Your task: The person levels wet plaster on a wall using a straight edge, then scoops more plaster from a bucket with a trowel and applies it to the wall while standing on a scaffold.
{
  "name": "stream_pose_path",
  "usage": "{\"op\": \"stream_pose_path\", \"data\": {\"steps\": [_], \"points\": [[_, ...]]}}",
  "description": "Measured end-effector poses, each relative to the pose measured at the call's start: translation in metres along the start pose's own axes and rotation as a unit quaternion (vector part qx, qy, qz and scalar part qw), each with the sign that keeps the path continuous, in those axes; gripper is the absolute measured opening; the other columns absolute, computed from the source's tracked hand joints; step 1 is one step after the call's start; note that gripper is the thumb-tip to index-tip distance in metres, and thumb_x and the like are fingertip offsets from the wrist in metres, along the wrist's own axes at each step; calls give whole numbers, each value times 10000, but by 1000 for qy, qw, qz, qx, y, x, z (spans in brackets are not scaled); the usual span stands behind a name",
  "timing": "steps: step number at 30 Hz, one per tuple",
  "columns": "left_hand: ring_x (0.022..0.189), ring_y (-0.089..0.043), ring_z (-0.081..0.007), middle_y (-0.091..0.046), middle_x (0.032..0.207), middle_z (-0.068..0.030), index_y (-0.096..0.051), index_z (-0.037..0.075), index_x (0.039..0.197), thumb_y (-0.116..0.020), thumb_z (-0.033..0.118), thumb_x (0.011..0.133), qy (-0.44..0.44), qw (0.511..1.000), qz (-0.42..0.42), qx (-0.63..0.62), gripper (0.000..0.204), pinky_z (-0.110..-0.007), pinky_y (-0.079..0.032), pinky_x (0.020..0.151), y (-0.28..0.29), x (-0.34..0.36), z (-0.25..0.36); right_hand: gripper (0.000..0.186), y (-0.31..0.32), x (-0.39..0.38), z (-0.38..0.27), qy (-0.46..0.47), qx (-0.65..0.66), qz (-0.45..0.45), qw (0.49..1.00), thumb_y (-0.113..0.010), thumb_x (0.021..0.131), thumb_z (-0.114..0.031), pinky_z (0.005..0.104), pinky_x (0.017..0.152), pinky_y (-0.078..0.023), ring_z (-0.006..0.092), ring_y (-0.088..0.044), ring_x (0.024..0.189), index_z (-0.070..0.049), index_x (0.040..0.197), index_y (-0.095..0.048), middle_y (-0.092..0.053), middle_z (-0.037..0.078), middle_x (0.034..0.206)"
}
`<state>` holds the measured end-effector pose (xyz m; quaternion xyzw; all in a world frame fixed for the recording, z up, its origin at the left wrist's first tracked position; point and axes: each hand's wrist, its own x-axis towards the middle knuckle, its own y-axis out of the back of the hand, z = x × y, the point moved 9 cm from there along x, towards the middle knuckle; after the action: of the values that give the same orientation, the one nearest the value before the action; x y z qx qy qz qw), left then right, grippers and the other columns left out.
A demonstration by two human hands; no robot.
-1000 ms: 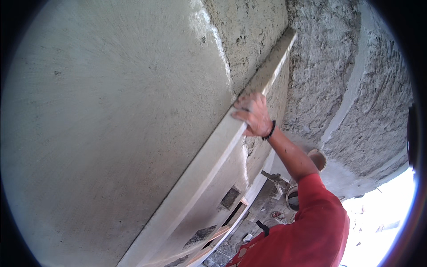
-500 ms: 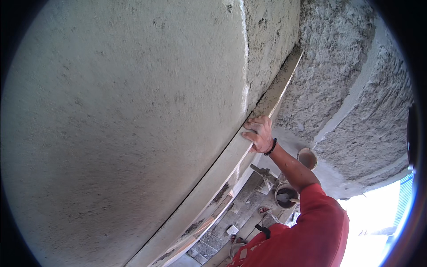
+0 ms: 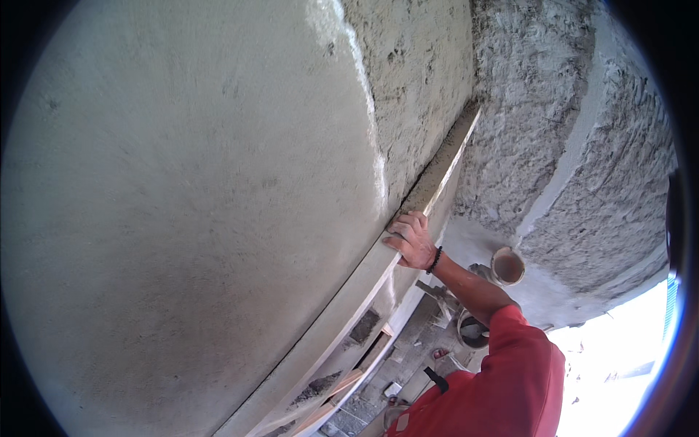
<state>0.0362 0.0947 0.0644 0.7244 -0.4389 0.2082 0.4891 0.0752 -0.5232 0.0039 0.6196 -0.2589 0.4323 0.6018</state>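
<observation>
My right hand (image 3: 411,240), with a dark beaded bracelet at the wrist, grips a long pale straightedge board (image 3: 320,342). The board lies diagonally against the grey plastered wall (image 3: 189,182), from the lower edge up to the inner corner. Its upper part carries wet grey mortar. Above the board, a jagged white line separates smooth plaster from rougher, pitted plaster (image 3: 408,87). My red-sleeved arm reaches in from the lower right. My left hand is not in view.
A rough adjoining wall (image 3: 539,131) has a smoother vertical band. Below are an empty-looking pail (image 3: 507,265), a bucket (image 3: 472,331), planks and sandalled feet. Dark recesses (image 3: 364,326) and timber strips show in the lower wall. Bright daylight fills the lower right.
My right hand and the board have moved down across the wall, uncovering more of the rough plaster above. The grip stays closed. The view has shifted slightly between frames.
</observation>
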Motion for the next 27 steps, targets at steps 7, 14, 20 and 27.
{"op": "stream_pose_path", "data": {"steps": [7, 14, 20, 27], "points": [[920, -537, -374, -579, 1031, -169, -588, 36, 1097, -452, 118, 833, 61, 992, -73, 80, 308, -498, -395, 805, 34, 44, -40, 510, 40, 58, 7, 63, -21, 10, 998, -667, 578, -283, 513, 933, -344, 284, -505, 1050, -142, 1061, -583, -526, 72, 1054], [842, -531, -383, -571, 997, -190, -572, 9, 1034, -190, 463, 1003, 65, 996, -47, 47, 594, -503, -401, 738, 15, 22, -70, 477, 41, 56, 8, 49, -16, 47, 998, -668, 608, -282, 483, 878, -365, 279, -509, 1039, -139, 1055, -581, -523, 73, 1066], [819, -551, -402, -583, 990, -213, -564, -18, 1036, -303, 380, 1000, -37, 997, 65, 24, 477, -507, -422, 692, 24, 34, 8, 499, 8, 5, 2, -29, 23, 22, 999, -683, 599, -273, 513, 918, -347, 297, -502, 1056, -147, 1072, -588, -524, 72, 1067], [862, -573, -418, -599, 1007, -238, -554, -70, 1033, -433, 290, 939, 116, 985, -93, -84, 391, -541, -449, 744, 35, 63, -21, 523, 39, 66, 5, 90, -8, -14, 996, -681, 572, -354, 512, 949, -340, 270, -505, 1057, -171, 1050, -578, -520, 63, 1055]]}}
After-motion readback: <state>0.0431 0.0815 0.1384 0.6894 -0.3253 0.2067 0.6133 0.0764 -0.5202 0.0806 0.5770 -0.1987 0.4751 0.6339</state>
